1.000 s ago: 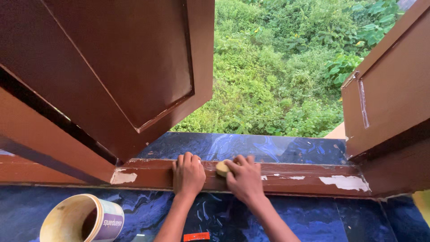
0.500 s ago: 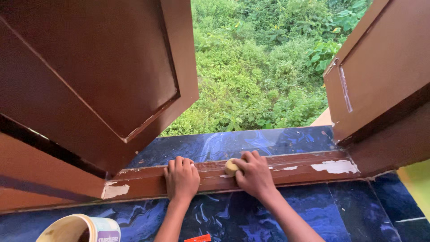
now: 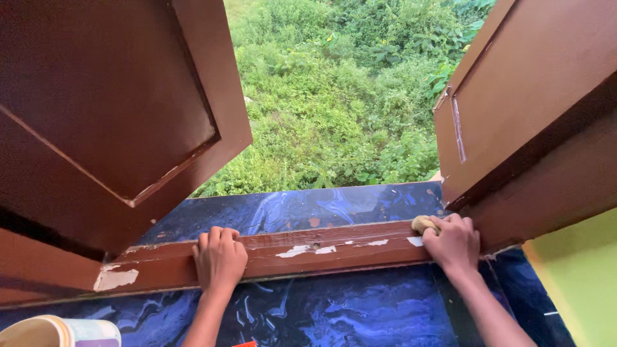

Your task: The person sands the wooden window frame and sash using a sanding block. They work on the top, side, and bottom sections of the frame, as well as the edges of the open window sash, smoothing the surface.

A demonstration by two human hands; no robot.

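Surface: I lean over a glossy dark blue marbled sill [image 3: 360, 308]; a brown wooden frame rail [image 3: 283, 254] crosses it from left to right, and more blue tile lies beyond the rail.
Rail condition: pale patches show where the brown paint is gone, one at the left end [image 3: 116, 278], a few near the middle [image 3: 307, 250], one just beside my right hand.
Room: two brown shutters stand open, the left shutter [image 3: 109, 103] swung over the rail's left end, the right shutter [image 3: 527, 96] over its right end; green bushes [image 3: 334, 103] fill the gap between them. A yellow-green wall [image 3: 578, 283] shows at the right.
Left hand: my left hand [image 3: 220, 258] lies flat on the rail left of middle, fingers [image 3: 215, 236] curled over its far edge, holding nothing but the wood.
Right hand: my right hand [image 3: 453, 243] is at the rail's right end, fingers closed on a small tan sanding pad [image 3: 423, 224] pressed to the rail, close under the right shutter's bottom edge.
Container: a pale tub [image 3: 61, 333] with a purple band lies at the bottom left corner, well apart from both hands; I cannot tell what is in it.
Edges and room: the rail between my hands is bare; the right shutter's edge crowds the pad, the left shutter overhangs the rail's left end.
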